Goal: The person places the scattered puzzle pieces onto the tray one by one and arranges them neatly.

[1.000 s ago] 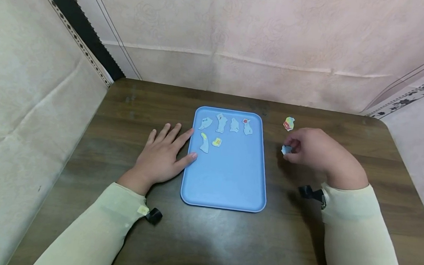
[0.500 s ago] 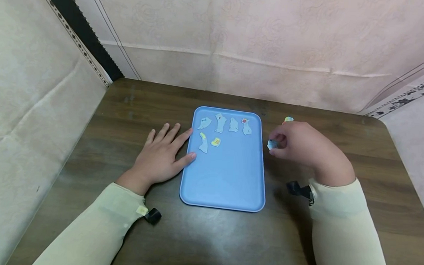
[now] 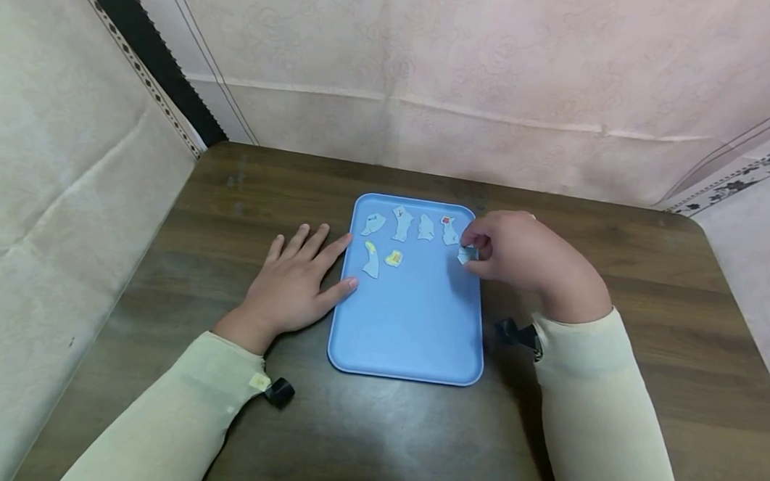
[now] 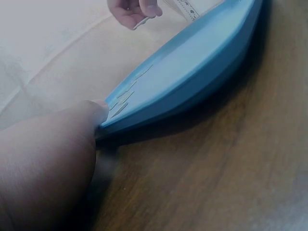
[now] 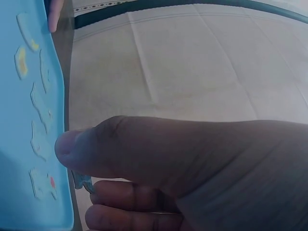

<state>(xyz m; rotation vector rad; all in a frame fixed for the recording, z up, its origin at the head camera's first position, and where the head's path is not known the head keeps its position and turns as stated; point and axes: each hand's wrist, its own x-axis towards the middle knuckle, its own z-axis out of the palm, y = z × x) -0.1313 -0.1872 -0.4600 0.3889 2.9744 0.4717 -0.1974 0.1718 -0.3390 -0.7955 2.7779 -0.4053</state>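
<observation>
A blue tray point(image 3: 413, 329) lies on the table with several flat, irregular light-blue pieces on it, some marked yellow or red. One row of them runs along its far side; below stand a curved piece point(image 3: 371, 260) and a small yellow-marked piece point(image 3: 393, 258). My left hand point(image 3: 287, 286) rests with spread fingers at the tray's left side, thumb and index finger touching the rim. Over the right rim, my right hand point(image 3: 528, 259) pinches a small flat light-blue piece point(image 3: 467, 256) between thumb and fingers. The right wrist view shows that piece point(image 5: 83, 182) partly hidden by the thumb.
A brown wooden table point(image 3: 375, 436) carries the tray. Pale patterned cloth point(image 3: 433, 69) hangs behind its far edge and at both sides. The colourful piece seen earlier beyond the tray's right side is now almost wholly behind my right hand.
My right hand has moved left from the table to above the tray's right side, carrying the pinched light-blue piece. My left hand and the tray have stayed in place.
</observation>
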